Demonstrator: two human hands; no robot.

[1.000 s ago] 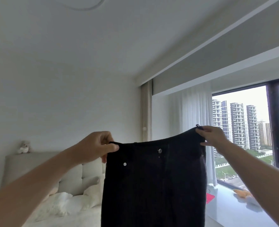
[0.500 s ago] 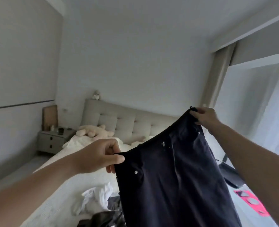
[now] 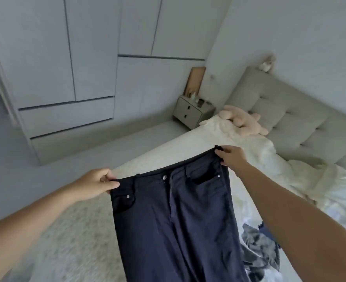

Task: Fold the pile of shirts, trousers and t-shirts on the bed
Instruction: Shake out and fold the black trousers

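I hold a pair of dark navy trousers up by the waistband, front side facing me, legs hanging down out of frame over the bed. My left hand pinches the left end of the waistband. My right hand grips the right end, slightly higher and farther away. A heap of other clothes, grey, blue and white, lies on the bed right of the trousers, partly hidden by my right forearm.
A rumpled cream duvet and a pink plush toy lie near the padded headboard. A small bedside cabinet stands in the corner. Wardrobe doors line the wall across a strip of floor.
My view has swung left and down, from the window and wall to the bed and wardrobe. Both hands keep their hold on the waistband, and the trousers have come lower over the bed.
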